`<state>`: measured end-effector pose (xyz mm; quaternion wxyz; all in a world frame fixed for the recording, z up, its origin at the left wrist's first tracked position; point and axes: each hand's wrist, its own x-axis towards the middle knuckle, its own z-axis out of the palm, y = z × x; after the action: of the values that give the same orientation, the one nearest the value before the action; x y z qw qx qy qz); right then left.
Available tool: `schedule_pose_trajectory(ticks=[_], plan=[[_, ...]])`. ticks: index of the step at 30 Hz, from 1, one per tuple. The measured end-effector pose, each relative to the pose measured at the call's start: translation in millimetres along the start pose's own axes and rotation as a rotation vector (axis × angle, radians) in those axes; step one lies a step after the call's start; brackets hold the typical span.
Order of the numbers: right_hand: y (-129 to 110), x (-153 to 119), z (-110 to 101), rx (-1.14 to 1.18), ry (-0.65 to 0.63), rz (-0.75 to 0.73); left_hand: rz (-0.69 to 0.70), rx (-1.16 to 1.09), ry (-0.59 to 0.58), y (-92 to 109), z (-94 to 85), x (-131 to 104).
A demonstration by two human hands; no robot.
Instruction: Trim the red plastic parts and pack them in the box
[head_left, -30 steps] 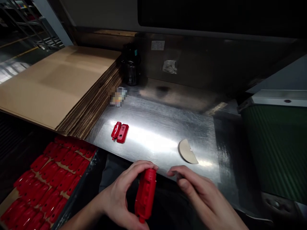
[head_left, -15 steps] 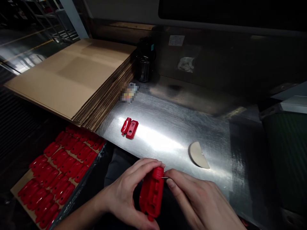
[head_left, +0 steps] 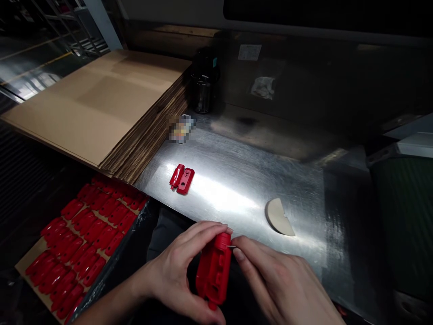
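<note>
At lower centre, our left hand (head_left: 176,275) grips the red plastic housing (head_left: 214,270) upright, steadying it; right hand (head_left: 280,284) fingers pinch a thin metal pin (head_left: 231,246) at its top.

Dim workshop: scratched steel bench (head_left: 237,180) glaring at frame centre, flattened cardboard stack (head_left: 98,99) upper left, dark back wall (head_left: 304,76) above, metal racking (head_left: 50,27) far upper left.

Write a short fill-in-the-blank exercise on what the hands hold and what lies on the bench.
1. The left hand grips a ____ plastic part.
2. The right hand holds a thin pin at the part's ____ end.
3. The stack of ____ sheets sits left of the metal bench.

Missing words: red; top; cardboard
</note>
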<state>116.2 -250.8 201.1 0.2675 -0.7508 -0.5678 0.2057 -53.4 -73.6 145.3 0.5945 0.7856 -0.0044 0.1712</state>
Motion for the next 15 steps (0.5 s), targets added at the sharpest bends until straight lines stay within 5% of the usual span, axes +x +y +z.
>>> schedule_pose_trajectory(ticks=[7, 15], plan=[[-1.6, 1.4, -1.5, -0.033, 0.008, -0.019, 0.009, 0.014, -0.022, 0.0, 1.1, -0.8], [-4.6, -5.2, -4.5, 0.057, -0.148, 0.074, 0.023, -0.004, -0.052, 1.0, 1.6, -0.9]])
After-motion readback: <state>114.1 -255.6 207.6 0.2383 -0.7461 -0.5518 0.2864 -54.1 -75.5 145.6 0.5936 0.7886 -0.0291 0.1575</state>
